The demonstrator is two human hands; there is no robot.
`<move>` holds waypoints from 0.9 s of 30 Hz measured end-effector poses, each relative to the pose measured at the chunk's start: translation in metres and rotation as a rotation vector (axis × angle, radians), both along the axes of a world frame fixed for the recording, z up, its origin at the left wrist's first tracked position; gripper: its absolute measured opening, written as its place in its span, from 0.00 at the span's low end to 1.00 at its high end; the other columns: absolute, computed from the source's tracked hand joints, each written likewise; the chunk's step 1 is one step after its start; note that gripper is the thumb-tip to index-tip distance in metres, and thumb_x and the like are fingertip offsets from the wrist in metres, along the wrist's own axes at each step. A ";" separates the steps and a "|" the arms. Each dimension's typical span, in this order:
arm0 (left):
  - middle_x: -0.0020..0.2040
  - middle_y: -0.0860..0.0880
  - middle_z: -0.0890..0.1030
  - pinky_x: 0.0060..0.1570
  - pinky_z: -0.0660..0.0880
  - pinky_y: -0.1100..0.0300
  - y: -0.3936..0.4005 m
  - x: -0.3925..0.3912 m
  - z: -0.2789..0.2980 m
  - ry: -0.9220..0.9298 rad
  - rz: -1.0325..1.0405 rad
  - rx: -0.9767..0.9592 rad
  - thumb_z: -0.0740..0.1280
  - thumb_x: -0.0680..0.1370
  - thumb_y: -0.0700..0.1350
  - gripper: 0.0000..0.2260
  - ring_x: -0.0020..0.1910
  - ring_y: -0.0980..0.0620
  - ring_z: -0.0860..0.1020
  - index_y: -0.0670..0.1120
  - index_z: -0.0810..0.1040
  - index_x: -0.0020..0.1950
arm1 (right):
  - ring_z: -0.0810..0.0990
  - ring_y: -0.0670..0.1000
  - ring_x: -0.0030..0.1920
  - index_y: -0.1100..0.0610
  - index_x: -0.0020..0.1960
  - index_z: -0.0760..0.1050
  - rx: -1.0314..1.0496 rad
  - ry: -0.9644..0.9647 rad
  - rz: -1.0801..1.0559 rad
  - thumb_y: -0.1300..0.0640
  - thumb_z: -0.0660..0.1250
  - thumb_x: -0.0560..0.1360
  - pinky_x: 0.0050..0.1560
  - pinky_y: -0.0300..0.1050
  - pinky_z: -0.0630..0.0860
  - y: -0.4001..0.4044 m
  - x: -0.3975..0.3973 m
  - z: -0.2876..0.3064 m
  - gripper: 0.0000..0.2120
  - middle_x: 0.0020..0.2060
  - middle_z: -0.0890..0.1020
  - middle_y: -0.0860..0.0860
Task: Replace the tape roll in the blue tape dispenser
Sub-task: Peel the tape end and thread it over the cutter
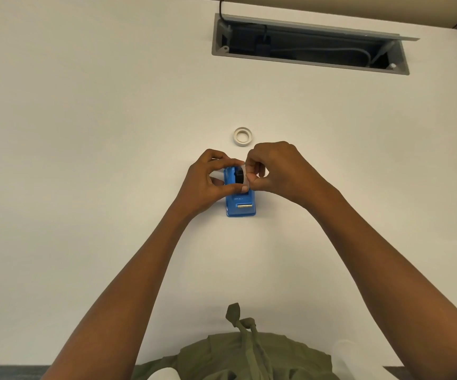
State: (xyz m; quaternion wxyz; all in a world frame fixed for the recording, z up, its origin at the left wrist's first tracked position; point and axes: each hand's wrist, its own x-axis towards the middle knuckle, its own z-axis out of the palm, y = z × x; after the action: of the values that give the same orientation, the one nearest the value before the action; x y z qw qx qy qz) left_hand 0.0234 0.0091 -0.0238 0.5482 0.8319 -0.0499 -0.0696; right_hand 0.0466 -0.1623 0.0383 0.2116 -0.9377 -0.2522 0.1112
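Hands meet over the blue tape dispenser (240, 200), which stands on the white table (112, 133) near the middle of the view, its metal cutting blade (245, 206) at the end closer to the person. The left hand (208, 182) curls around the far part of the dispenser, thumb and fingers closed on the clear tape roll (242, 174) that sits in the cradle with a black hub (239, 176) inside it. The right hand (276, 168) is closed in a pinch at the right side of the same roll; it seems to hold the loose end of the tape, but the strip is too thin and clear to be sure. A second roll, a white ring (243, 136), lies flat on the table just beyond the hands, apart from them. Farther back, an open cable hatch (309, 43) is set in the table, with cables inside. At the bottom edge an olive green garment (238, 355) is visible.
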 end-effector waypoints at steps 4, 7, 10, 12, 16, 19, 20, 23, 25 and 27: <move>0.54 0.50 0.73 0.40 0.76 0.69 0.000 -0.001 -0.001 0.004 -0.006 0.004 0.77 0.65 0.48 0.22 0.47 0.55 0.75 0.48 0.79 0.58 | 0.82 0.52 0.39 0.57 0.47 0.78 0.124 0.142 -0.071 0.63 0.70 0.67 0.45 0.49 0.79 -0.002 0.000 0.003 0.08 0.36 0.83 0.52; 0.54 0.49 0.73 0.40 0.76 0.70 0.000 0.000 -0.001 0.000 -0.009 0.010 0.77 0.65 0.47 0.22 0.47 0.54 0.75 0.48 0.79 0.58 | 0.83 0.53 0.39 0.60 0.45 0.80 0.135 0.180 -0.089 0.65 0.70 0.66 0.47 0.50 0.80 -0.001 0.004 0.003 0.07 0.37 0.84 0.56; 0.54 0.49 0.73 0.40 0.76 0.70 0.000 0.000 -0.002 0.004 -0.008 0.004 0.77 0.66 0.47 0.22 0.48 0.54 0.75 0.48 0.79 0.58 | 0.83 0.53 0.39 0.62 0.42 0.81 0.131 0.205 -0.097 0.66 0.70 0.66 0.47 0.48 0.80 0.001 0.010 0.005 0.05 0.36 0.85 0.57; 0.55 0.48 0.73 0.41 0.76 0.70 -0.001 -0.001 -0.002 0.005 -0.009 0.003 0.77 0.66 0.46 0.21 0.50 0.55 0.74 0.48 0.79 0.58 | 0.82 0.52 0.37 0.61 0.42 0.81 0.128 0.240 -0.108 0.66 0.70 0.66 0.44 0.44 0.79 0.000 0.013 0.005 0.05 0.35 0.84 0.57; 0.55 0.48 0.73 0.41 0.76 0.70 0.000 0.000 -0.002 0.009 -0.007 0.002 0.77 0.66 0.46 0.21 0.50 0.54 0.74 0.48 0.79 0.58 | 0.83 0.52 0.33 0.62 0.41 0.80 0.161 0.302 -0.114 0.67 0.70 0.67 0.39 0.42 0.80 0.000 0.017 0.005 0.04 0.31 0.83 0.55; 0.56 0.49 0.73 0.44 0.77 0.66 0.000 -0.001 -0.003 0.019 -0.007 0.004 0.76 0.67 0.47 0.21 0.51 0.54 0.75 0.48 0.79 0.58 | 0.82 0.49 0.29 0.62 0.39 0.80 0.188 0.331 -0.115 0.68 0.68 0.67 0.34 0.35 0.76 0.001 0.020 0.003 0.03 0.29 0.82 0.55; 0.56 0.49 0.72 0.44 0.76 0.66 -0.001 -0.001 -0.003 0.020 -0.007 0.007 0.76 0.67 0.47 0.21 0.51 0.53 0.75 0.48 0.79 0.58 | 0.82 0.48 0.28 0.62 0.39 0.80 0.196 0.341 -0.110 0.68 0.68 0.68 0.33 0.32 0.76 0.000 0.021 0.003 0.03 0.30 0.82 0.54; 0.56 0.48 0.73 0.44 0.76 0.67 0.000 -0.001 -0.001 0.021 -0.012 -0.003 0.76 0.67 0.46 0.21 0.51 0.54 0.75 0.47 0.79 0.59 | 0.82 0.47 0.32 0.59 0.41 0.80 0.179 0.350 -0.071 0.66 0.69 0.66 0.35 0.30 0.75 -0.004 0.021 0.004 0.05 0.32 0.82 0.50; 0.56 0.47 0.73 0.44 0.76 0.68 0.001 -0.001 -0.001 0.029 -0.023 -0.020 0.75 0.68 0.46 0.21 0.51 0.56 0.75 0.47 0.78 0.59 | 0.79 0.44 0.33 0.56 0.41 0.78 0.172 0.379 -0.052 0.64 0.72 0.64 0.35 0.30 0.73 -0.005 0.020 0.004 0.08 0.31 0.80 0.46; 0.57 0.48 0.72 0.44 0.76 0.69 0.002 -0.002 -0.001 0.032 -0.040 -0.027 0.74 0.69 0.47 0.21 0.52 0.56 0.74 0.48 0.78 0.61 | 0.76 0.40 0.30 0.57 0.41 0.78 0.207 0.411 -0.065 0.64 0.74 0.63 0.33 0.29 0.72 -0.005 0.020 0.001 0.09 0.30 0.79 0.43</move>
State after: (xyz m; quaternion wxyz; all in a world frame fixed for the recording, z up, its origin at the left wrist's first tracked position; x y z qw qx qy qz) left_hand 0.0217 0.0110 -0.0252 0.5584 0.8222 -0.0589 -0.0933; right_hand 0.0663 -0.1672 0.0394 0.3570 -0.8763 -0.1836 0.2663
